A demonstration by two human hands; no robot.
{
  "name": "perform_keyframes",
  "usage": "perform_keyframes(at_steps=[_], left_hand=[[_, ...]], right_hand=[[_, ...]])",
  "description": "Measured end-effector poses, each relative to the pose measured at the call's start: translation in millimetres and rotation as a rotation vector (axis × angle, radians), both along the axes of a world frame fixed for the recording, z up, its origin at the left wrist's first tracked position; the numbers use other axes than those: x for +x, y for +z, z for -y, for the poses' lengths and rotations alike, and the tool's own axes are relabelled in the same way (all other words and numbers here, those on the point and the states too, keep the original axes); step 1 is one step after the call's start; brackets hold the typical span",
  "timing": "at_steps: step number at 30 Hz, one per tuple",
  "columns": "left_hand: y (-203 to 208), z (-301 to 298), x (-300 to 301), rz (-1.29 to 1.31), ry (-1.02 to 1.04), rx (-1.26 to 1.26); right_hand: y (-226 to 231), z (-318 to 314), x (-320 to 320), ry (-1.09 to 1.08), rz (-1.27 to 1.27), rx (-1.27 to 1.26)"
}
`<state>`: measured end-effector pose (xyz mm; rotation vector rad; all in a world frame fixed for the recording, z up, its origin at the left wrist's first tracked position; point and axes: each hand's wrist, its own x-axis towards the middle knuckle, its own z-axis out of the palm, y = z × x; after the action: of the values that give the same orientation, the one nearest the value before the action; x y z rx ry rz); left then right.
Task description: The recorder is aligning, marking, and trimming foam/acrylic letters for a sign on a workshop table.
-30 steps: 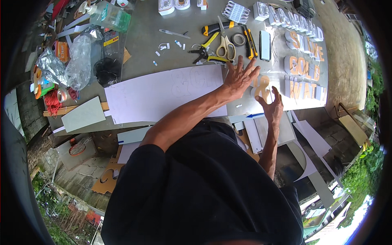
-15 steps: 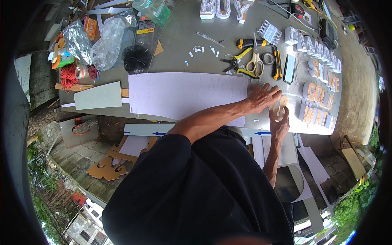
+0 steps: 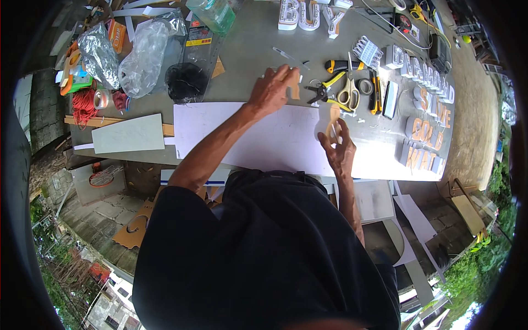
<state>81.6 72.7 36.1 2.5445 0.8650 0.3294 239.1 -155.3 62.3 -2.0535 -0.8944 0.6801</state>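
Observation:
My left hand [image 3: 270,91] is closed on a small tan cut-out letter [image 3: 295,91], raised above the far edge of the white sheet [image 3: 220,132]. To its right, my right hand [image 3: 342,151] grips another tan cut-out letter [image 3: 333,116] between thumb and fingers, over the sheet's right part. Which letters they are I cannot make out. Just beyond the right hand lie yellow-handled wire strippers [image 3: 325,91] and a pair of scissors [image 3: 348,91]. A pen-like tool [image 3: 284,54] rests behind my left hand.
Plastic bags [image 3: 144,58], a green-tinted bottle [image 3: 212,15] and red cord [image 3: 84,107] crowd the left. A cutter knife [image 3: 376,93], tape roll [image 3: 364,86] and phone [image 3: 390,100] lie right of the scissors. Finished block letters [image 3: 423,129] line the right edge; others [image 3: 300,15] stand at the back.
Both hands have moved left from the table's right part, the left one also farther away from me. They were together over the tan letters; now they are apart, each with one.

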Motion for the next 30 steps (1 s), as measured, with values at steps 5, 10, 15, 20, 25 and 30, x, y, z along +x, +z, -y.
perform_keyframes(at_steps=[5, 10, 15, 20, 25, 30], left_hand=[[-18.6, -82.0, -55.5, -0.098, 0.036, 0.075], [-23.3, -122.9, -65.4, -0.134, 0.032, 0.086], [-30.4, -144.0, -72.9, -0.178, 0.021, 0.155], [-29.3, -126.7, -96.1, 0.097, 0.033, 0.305], [-27.4, -37.7, -134.1, 0.209, 0.057, 0.081], [-27.7, 25.5, -143.3, 0.099, 0.025, 0.000]], right_hand=[[-18.7, -95.6, -43.4, 0.268, 0.229, -0.030], [-37.8, -183.1, -74.3, 0.320, 0.348, -0.174], [-46.0, -241.6, -80.0, 0.292, 0.321, -0.219], [-33.5, -238.2, -50.9, 0.241, 0.244, -0.122], [-17.0, -138.6, -21.0, 0.088, 0.214, -0.084], [-47.8, -6.1, 3.3, -0.073, 0.393, -0.175]])
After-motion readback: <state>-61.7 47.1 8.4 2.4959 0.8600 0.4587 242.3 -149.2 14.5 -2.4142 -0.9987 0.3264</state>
